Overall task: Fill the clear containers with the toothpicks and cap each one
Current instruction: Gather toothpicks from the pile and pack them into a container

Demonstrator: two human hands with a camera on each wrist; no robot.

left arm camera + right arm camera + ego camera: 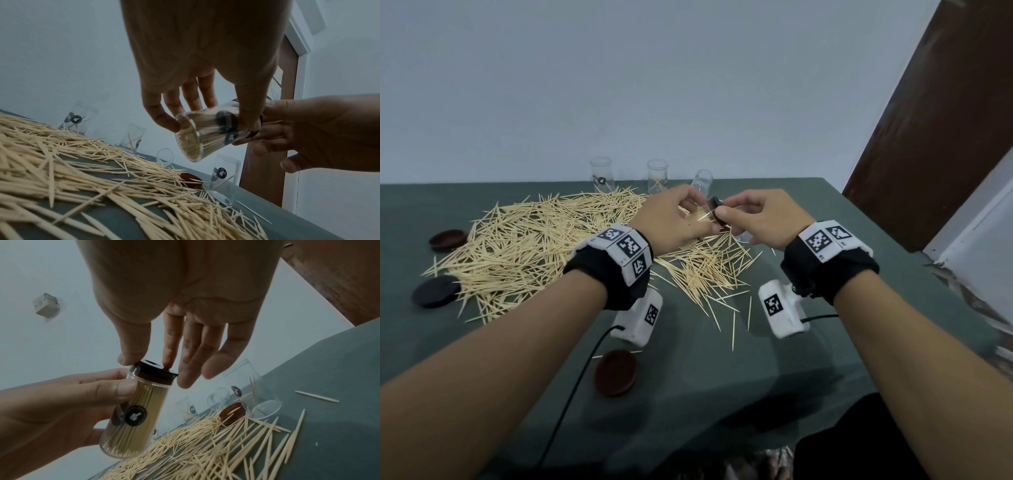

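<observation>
Right hand (185, 308) pinches round dark plastic cap (153, 372) onto toothpick-packed clear cylindrical container (131, 415) gripped mid-air by left hand (61, 410) over green table (722, 377); capping step, likely press flush next, other containers unfilled.

Both my hands raised over toothpick pile (544, 240). Left hand (671, 219) grips clear container (703, 216); right hand (760, 219) pinches dark cap (717, 214) at its mouth.
</observation>
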